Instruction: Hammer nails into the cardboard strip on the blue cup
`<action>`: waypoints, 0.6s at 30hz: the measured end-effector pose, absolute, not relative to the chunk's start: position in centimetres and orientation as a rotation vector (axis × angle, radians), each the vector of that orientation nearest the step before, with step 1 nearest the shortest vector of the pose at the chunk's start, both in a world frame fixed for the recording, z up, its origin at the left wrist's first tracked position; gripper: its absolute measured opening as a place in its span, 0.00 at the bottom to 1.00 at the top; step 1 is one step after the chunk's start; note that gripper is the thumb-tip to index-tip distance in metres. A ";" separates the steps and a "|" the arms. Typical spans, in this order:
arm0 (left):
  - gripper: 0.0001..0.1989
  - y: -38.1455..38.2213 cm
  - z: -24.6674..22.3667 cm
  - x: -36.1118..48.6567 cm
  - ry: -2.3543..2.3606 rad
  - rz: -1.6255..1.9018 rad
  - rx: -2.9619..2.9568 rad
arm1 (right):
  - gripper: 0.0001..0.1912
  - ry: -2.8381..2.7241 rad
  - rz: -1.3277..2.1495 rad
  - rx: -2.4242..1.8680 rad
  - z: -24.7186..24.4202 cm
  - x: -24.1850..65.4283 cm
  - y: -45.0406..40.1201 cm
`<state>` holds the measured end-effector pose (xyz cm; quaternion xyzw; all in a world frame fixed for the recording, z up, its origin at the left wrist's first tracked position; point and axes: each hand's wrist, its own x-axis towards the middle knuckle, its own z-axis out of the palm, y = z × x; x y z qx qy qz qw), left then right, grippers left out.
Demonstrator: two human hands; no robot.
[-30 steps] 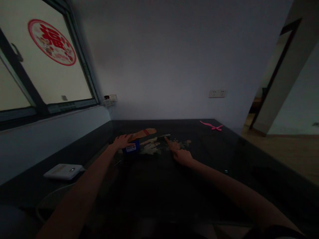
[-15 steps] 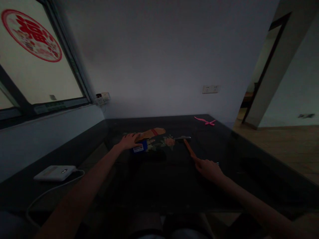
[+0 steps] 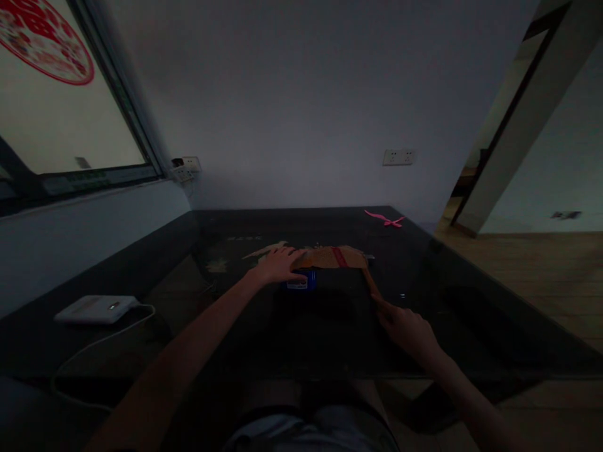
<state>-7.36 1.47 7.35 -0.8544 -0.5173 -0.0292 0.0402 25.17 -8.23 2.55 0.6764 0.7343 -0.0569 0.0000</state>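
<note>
My left hand (image 3: 280, 265) is closed on the left end of a long tan, round-ended flat piece (image 3: 325, 257) with a red band (image 3: 338, 257). Just below its fingers and thumb is a small blue box (image 3: 304, 281) with a white label; whether the hand grips it as well is unclear. On the right, my right hand (image 3: 407, 326) wraps round the wooden handle (image 3: 372, 285) of what looks like a hammer. Its metal head (image 3: 370, 258) is mostly hidden behind the tan piece's right end.
The dark, glossy table (image 3: 282, 348) has a floral print, partly covered. A white power bank (image 3: 97, 309) with a cable lies at left. A pink ribbon-like strip (image 3: 386, 220) lies at the far right. Behind are the wall and a socket (image 3: 398, 157).
My left hand has moved right, and the tan piece and blue box went with it. The tan piece now overlaps the hammer head. My right hand has barely moved.
</note>
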 end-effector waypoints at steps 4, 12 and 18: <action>0.45 0.6 7.2 -6.2 -1.556 -0.127 -2.624 | 0.25 2.270 -0.170 2.177 2.4 24.6 -7.6; 0.51 -1.2 7.2 -4.9 -1.609 -0.230 -2.587 | 0.24 2.261 -0.122 2.219 2.6 24.6 -6.9; 0.49 -1.1 7.7 -5.4 -1.650 -0.314 -2.605 | 0.25 2.217 -0.141 2.244 2.6 24.9 -6.8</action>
